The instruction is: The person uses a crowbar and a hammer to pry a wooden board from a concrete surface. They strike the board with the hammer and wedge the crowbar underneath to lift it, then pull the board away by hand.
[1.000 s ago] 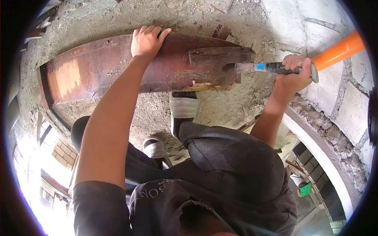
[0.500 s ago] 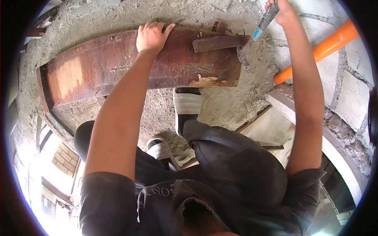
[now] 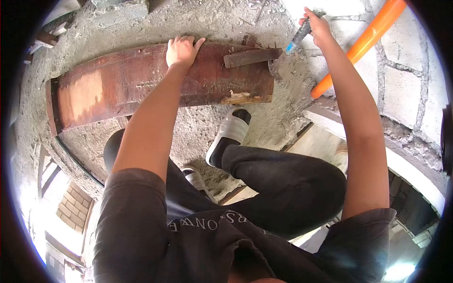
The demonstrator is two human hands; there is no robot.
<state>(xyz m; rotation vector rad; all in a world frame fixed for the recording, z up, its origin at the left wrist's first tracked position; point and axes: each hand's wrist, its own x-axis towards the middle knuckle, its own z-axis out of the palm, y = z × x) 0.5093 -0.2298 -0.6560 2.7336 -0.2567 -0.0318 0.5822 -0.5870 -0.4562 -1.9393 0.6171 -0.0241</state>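
A long reddish-brown wooden board [image 3: 127, 89] lies across the ground, with a pale bare patch at its left end and splintered wood at its right. My left hand [image 3: 181, 51] grips its far edge, fingers curled over and thumb out to the side. A short wooden strip [image 3: 252, 58] sits on the board's right part. Up to the right, my right hand [image 3: 317, 29] is closed around the dark handle of a hammer [image 3: 298, 37] with a blue band. The hammer's grey head is hard to make out beside the board's right end.
An orange pipe [image 3: 358, 54] slants in front of a white block wall [image 3: 403, 70] on the right. My sandalled foot [image 3: 230, 129] stands on rough concrete ground [image 3: 269, 125] just nearer than the board. A grey block [image 3: 120, 14] lies at the far side.
My right hand has come lower and to the left in view with the hammer. My left hand keeps its hold on the board. My right knee and foot have shifted, and the view has moved slightly.
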